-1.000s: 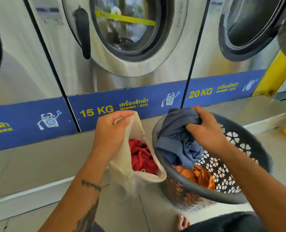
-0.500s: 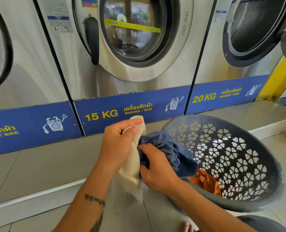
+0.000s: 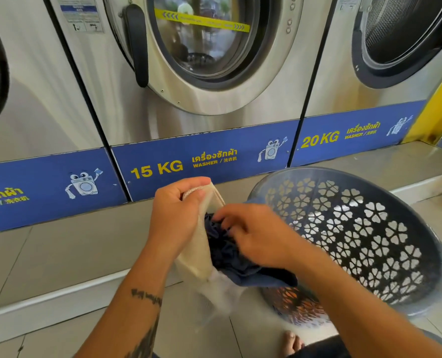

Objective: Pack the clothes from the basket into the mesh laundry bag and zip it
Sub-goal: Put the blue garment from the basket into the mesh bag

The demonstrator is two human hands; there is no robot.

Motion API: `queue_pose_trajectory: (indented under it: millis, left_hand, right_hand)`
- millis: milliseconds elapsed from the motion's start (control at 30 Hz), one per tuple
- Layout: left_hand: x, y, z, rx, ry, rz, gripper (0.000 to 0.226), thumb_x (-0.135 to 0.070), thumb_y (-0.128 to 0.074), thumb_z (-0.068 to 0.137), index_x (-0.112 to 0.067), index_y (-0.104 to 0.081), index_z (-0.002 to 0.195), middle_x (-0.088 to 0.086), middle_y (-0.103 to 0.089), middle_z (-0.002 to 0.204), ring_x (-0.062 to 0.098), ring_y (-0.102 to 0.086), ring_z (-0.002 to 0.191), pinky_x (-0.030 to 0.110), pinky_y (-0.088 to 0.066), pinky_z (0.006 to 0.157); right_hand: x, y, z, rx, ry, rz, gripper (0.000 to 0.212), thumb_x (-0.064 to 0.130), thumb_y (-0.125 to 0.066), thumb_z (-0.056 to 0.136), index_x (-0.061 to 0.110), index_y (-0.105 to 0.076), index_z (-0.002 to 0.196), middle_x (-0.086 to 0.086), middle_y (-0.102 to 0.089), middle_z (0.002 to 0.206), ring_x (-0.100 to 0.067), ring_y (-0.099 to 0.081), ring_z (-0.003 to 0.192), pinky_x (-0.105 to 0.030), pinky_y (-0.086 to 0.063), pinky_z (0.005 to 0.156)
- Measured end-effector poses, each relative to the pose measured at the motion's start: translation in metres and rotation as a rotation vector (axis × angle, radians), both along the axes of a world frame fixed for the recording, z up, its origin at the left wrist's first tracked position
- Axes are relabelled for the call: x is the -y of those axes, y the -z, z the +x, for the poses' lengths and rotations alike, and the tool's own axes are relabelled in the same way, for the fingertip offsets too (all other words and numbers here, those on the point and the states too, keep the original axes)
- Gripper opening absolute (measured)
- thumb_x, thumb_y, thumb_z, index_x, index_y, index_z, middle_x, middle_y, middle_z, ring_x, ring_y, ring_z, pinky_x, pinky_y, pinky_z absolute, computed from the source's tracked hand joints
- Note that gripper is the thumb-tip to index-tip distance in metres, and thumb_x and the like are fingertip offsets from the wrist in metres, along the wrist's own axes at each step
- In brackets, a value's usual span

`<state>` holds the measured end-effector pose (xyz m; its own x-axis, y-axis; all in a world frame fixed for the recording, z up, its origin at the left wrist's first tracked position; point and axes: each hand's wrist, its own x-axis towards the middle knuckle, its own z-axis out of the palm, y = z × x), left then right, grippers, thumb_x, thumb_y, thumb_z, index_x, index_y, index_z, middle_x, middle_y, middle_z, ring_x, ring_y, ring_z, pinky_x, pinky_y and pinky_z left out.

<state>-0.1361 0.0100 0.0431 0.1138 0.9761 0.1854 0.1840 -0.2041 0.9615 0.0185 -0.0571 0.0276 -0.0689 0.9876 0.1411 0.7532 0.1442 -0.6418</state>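
Observation:
My left hand (image 3: 174, 215) grips the cream rim of the mesh laundry bag (image 3: 196, 254) and holds it up in front of me. My right hand (image 3: 251, 235) is at the bag's mouth, fingers closed on a dark blue garment (image 3: 230, 257) that sits partly inside the bag and spills out below my wrist. The grey plastic basket (image 3: 370, 228) with flower-shaped holes stands tilted to the right. Orange cloth (image 3: 292, 298) shows through its lower wall. The bag's lower mesh hangs blurred toward the floor.
Steel washing machines (image 3: 201, 73) with round doors line the wall behind a raised tiled step (image 3: 59, 254). Blue panels read 15 KG and 20 KG. A yellow post (image 3: 437, 112) stands at far right. My bare toes (image 3: 292, 342) show on the floor tiles.
My right hand carried the blue garment from the basket over to the bag and pushed it deeper into the mouth. The red clothes inside are now covered. My left hand kept its grip.

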Motion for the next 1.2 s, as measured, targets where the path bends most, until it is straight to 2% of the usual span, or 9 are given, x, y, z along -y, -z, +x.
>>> queue_pose_trajectory:
  millis: [100,233,367,433,533,767,967,1100,1200]
  left_hand:
    - [0.004,0.001,0.005,-0.031,0.011,0.001,0.024,-0.017,-0.062,0.088,-0.033,-0.077,0.096,-0.026,-0.071,0.096,-0.014,-0.060,0.092,0.013,-0.044,0.078]
    - [0.009,0.001,0.006,-0.052,0.011,0.023,0.026,-0.015,-0.061,0.088,-0.033,-0.076,0.098,-0.026,-0.070,0.096,-0.013,-0.060,0.094,0.012,-0.043,0.078]
    - [0.012,0.002,0.008,-0.094,-0.024,0.049,0.026,-0.015,-0.060,0.088,-0.032,-0.076,0.101,-0.022,-0.070,0.099,-0.007,-0.061,0.095,0.017,-0.047,0.081]
    - [0.013,0.002,0.010,-0.114,-0.041,0.076,0.026,-0.017,-0.059,0.090,-0.031,-0.075,0.103,-0.023,-0.070,0.101,-0.011,-0.059,0.096,0.013,-0.045,0.079]
    - [0.013,0.002,0.011,-0.123,-0.048,0.091,0.025,-0.018,-0.058,0.090,-0.031,-0.075,0.105,-0.024,-0.069,0.102,-0.012,-0.059,0.097,0.011,-0.043,0.080]
    - [0.018,-0.009,0.008,-0.042,0.060,0.116,0.024,-0.014,-0.063,0.088,-0.033,-0.076,0.094,-0.025,-0.072,0.089,-0.007,-0.064,0.086,0.005,-0.045,0.067]
    - [0.028,-0.007,0.009,-0.007,0.112,0.092,0.020,-0.013,-0.065,0.086,-0.027,-0.078,0.090,-0.020,-0.073,0.089,-0.006,-0.064,0.089,0.005,-0.046,0.067]
    - [0.018,-0.005,0.002,0.080,-0.008,0.058,0.023,-0.011,-0.064,0.086,-0.030,-0.077,0.086,-0.020,-0.073,0.087,-0.003,-0.065,0.081,0.013,-0.052,0.068]
    - [0.010,-0.002,0.000,0.116,-0.085,0.024,0.021,-0.017,-0.065,0.085,-0.034,-0.077,0.086,-0.018,-0.073,0.086,0.003,-0.067,0.082,0.027,-0.055,0.074]
  right_hand:
    - [0.006,-0.005,0.052,0.115,0.209,0.043,0.049,0.021,-0.066,0.081,0.029,-0.058,0.129,-0.001,-0.064,0.125,-0.025,-0.057,0.118,-0.037,-0.045,0.099]
    - [0.014,0.018,0.083,-0.282,0.181,-0.540,0.093,0.023,-0.083,0.077,0.031,-0.030,0.152,0.004,-0.048,0.147,-0.018,-0.052,0.126,-0.038,-0.043,0.107]
    - [0.008,0.045,0.069,-0.077,0.216,-0.359,0.057,0.022,-0.076,0.075,0.030,-0.045,0.122,-0.002,-0.066,0.106,-0.020,-0.064,0.091,-0.040,-0.055,0.077]
    - [0.010,0.040,0.056,0.141,0.219,-0.219,0.045,0.019,-0.065,0.075,0.036,-0.034,0.103,-0.001,-0.060,0.083,-0.025,-0.058,0.070,-0.035,-0.043,0.053]
    - [0.016,0.031,0.033,0.179,0.224,-0.060,0.036,0.019,-0.054,0.066,0.032,-0.036,0.095,-0.002,-0.058,0.073,-0.031,-0.055,0.063,-0.036,-0.038,0.048]
    - [0.015,0.040,-0.027,-0.202,-0.021,0.084,0.025,0.007,-0.052,0.085,0.015,-0.062,0.106,-0.003,-0.067,0.100,-0.020,-0.058,0.088,-0.038,-0.048,0.076]
    - [-0.015,0.068,-0.036,0.255,-0.028,-0.219,0.057,0.045,-0.035,0.089,0.036,-0.040,0.145,-0.002,-0.033,0.151,-0.036,-0.030,0.132,-0.060,-0.033,0.107]
    - [-0.026,0.062,-0.034,0.298,0.004,-0.271,0.059,0.040,-0.048,0.094,0.038,-0.030,0.150,-0.008,-0.029,0.152,-0.037,-0.024,0.139,-0.060,-0.031,0.111]
    - [-0.025,0.051,-0.024,0.181,-0.067,-0.258,0.058,0.034,-0.045,0.085,0.035,-0.044,0.142,-0.007,-0.044,0.143,-0.036,-0.041,0.130,-0.055,-0.041,0.106]
